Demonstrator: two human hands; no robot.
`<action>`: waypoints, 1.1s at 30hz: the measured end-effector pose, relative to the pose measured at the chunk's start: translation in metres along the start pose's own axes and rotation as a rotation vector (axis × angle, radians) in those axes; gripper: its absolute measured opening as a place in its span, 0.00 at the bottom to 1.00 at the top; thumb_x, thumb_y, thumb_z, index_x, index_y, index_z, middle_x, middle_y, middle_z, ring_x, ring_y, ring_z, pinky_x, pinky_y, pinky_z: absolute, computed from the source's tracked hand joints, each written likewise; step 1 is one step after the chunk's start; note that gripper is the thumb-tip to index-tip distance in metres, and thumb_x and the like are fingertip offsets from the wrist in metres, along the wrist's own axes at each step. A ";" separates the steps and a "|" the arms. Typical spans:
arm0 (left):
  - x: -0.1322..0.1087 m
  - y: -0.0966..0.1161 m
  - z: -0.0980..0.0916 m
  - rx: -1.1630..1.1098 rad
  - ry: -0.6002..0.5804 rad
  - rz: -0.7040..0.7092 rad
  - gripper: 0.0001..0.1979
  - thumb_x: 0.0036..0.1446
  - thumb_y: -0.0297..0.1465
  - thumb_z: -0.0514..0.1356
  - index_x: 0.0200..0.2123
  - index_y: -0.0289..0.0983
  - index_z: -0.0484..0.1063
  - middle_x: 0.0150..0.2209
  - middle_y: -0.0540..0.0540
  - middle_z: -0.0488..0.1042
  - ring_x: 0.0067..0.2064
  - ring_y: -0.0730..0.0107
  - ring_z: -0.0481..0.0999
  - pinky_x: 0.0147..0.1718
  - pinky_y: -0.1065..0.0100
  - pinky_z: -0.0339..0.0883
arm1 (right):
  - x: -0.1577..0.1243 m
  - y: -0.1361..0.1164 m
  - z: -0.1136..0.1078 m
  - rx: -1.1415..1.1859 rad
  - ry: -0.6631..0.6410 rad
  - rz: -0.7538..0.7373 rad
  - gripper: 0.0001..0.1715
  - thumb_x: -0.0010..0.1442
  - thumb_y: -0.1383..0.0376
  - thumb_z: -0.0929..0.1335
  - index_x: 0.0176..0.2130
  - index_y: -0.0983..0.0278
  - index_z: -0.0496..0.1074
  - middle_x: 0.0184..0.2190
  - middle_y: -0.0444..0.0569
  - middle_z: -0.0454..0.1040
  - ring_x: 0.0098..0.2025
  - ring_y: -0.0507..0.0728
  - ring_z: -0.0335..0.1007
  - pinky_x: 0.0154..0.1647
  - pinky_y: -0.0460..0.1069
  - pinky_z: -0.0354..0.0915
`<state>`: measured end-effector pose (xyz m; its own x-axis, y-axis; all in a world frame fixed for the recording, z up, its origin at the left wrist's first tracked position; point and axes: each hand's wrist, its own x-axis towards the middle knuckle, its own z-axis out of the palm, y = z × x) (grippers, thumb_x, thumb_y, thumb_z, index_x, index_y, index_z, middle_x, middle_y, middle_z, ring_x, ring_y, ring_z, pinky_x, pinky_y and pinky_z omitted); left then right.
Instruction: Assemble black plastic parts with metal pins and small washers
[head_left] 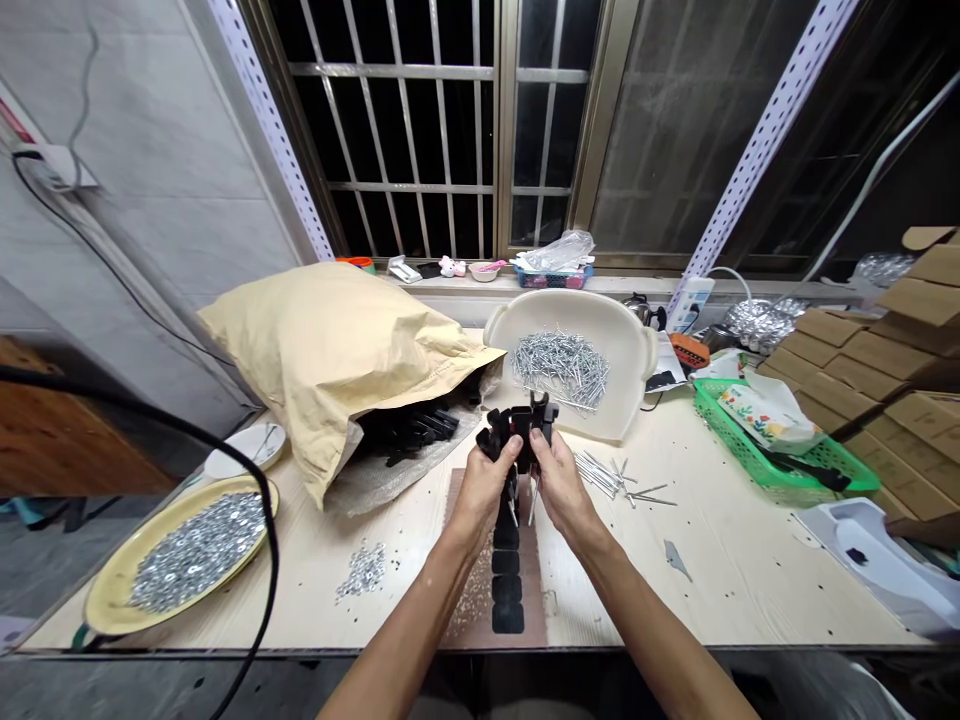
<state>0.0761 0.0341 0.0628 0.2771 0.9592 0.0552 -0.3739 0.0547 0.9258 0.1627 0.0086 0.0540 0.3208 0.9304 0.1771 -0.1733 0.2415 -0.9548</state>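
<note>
Both hands grip a cluster of black plastic parts (519,420) over the middle of the table. My left hand (487,485) is closed round its left side, thumb on top; my right hand (559,480) is closed on its right side. Thin metal pins (533,500) hang below the parts between my hands. Under them, a row of flat black pieces (507,590) lies along a brown board (531,600). Long metal pins (600,475) lie loose just right of my right hand. The undersides of the held parts are hidden.
A paper sack (352,330) spills black parts (412,430) at left. Behind my hands stands a white basin (630,400) of nails. A yellow plate (101,610) holds small metal pieces; more (364,570) lie nearby. A green basket (795,480) and cardboard boxes (907,440) are right. A black cable (271,540) crosses left.
</note>
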 end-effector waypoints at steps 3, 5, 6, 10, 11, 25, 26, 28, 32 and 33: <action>0.004 0.000 0.001 -0.069 -0.047 -0.050 0.20 0.48 0.38 0.66 0.43 0.33 0.73 0.39 0.42 0.77 0.44 0.63 0.74 0.47 0.63 0.64 | 0.001 0.009 0.005 -0.003 -0.018 -0.014 0.33 0.61 0.43 0.57 0.53 0.62 0.65 0.48 0.51 0.72 0.52 0.57 0.66 0.53 0.54 0.63; 0.012 0.000 -0.001 -0.041 -0.084 -0.068 0.21 0.46 0.38 0.66 0.43 0.33 0.73 0.39 0.43 0.77 0.44 0.63 0.74 0.48 0.64 0.63 | 0.004 0.013 0.006 -0.001 -0.038 0.001 0.37 0.60 0.41 0.55 0.54 0.62 0.65 0.48 0.52 0.72 0.52 0.57 0.66 0.53 0.54 0.63; 0.016 0.001 -0.004 -0.008 -0.097 -0.063 0.22 0.46 0.39 0.67 0.42 0.33 0.73 0.38 0.43 0.77 0.44 0.63 0.74 0.47 0.64 0.64 | 0.006 0.015 0.007 0.009 -0.055 0.029 0.38 0.60 0.40 0.55 0.54 0.62 0.65 0.47 0.51 0.73 0.51 0.57 0.67 0.52 0.54 0.64; 0.039 0.007 -0.019 0.200 -0.182 -0.033 0.24 0.41 0.40 0.69 0.40 0.31 0.72 0.37 0.43 0.76 0.40 0.64 0.73 0.40 0.66 0.65 | 0.026 0.018 0.002 0.180 -0.176 0.309 0.38 0.59 0.39 0.56 0.51 0.63 0.67 0.41 0.52 0.75 0.42 0.58 0.72 0.43 0.54 0.68; 0.045 0.009 -0.023 0.265 -0.239 -0.040 0.24 0.41 0.39 0.69 0.40 0.31 0.72 0.35 0.44 0.76 0.38 0.64 0.73 0.39 0.66 0.65 | 0.033 0.018 0.000 0.234 -0.205 0.408 0.37 0.59 0.40 0.56 0.50 0.64 0.68 0.39 0.52 0.76 0.39 0.57 0.72 0.40 0.54 0.69; 0.113 -0.052 -0.060 1.496 -0.606 0.367 0.31 0.48 0.28 0.60 0.57 0.37 0.61 0.44 0.38 0.72 0.45 0.52 0.70 0.42 0.60 0.64 | 0.068 0.055 -0.061 -0.330 0.178 0.208 0.45 0.49 0.63 0.67 0.63 0.63 0.50 0.56 0.60 0.61 0.40 0.57 0.69 0.39 0.53 0.68; 0.111 -0.058 -0.061 1.532 -0.608 0.360 0.31 0.48 0.28 0.60 0.58 0.38 0.60 0.44 0.38 0.71 0.45 0.53 0.70 0.42 0.60 0.64 | 0.067 0.056 -0.070 -0.444 0.204 0.134 0.43 0.49 0.63 0.66 0.62 0.65 0.52 0.56 0.61 0.61 0.41 0.57 0.69 0.40 0.53 0.68; 0.110 -0.065 -0.065 1.584 -0.595 0.356 0.33 0.51 0.26 0.58 0.61 0.40 0.56 0.44 0.39 0.71 0.47 0.54 0.69 0.44 0.59 0.63 | 0.063 0.055 -0.084 -0.612 0.247 -0.018 0.37 0.51 0.63 0.64 0.60 0.66 0.58 0.54 0.61 0.63 0.41 0.57 0.68 0.42 0.54 0.67; 0.106 -0.057 -0.065 1.574 -0.583 0.440 0.37 0.52 0.22 0.56 0.64 0.40 0.49 0.56 0.35 0.62 0.58 0.51 0.60 0.53 0.52 0.58 | 0.062 0.041 -0.094 -0.575 0.219 -0.088 0.28 0.56 0.57 0.64 0.54 0.67 0.65 0.43 0.54 0.71 0.32 0.53 0.68 0.35 0.51 0.68; 0.102 -0.050 -0.061 1.560 -0.581 0.478 0.36 0.52 0.22 0.56 0.64 0.40 0.50 0.60 0.34 0.58 0.61 0.49 0.55 0.55 0.49 0.54 | 0.062 0.037 -0.094 -0.528 0.194 -0.059 0.28 0.56 0.56 0.64 0.52 0.67 0.66 0.39 0.52 0.72 0.30 0.52 0.68 0.33 0.50 0.68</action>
<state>0.0691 0.1464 -0.0012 0.7938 0.5736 0.2023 0.5306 -0.8157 0.2306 0.2632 0.0495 0.0070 0.4897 0.8400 0.2338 0.3230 0.0743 -0.9435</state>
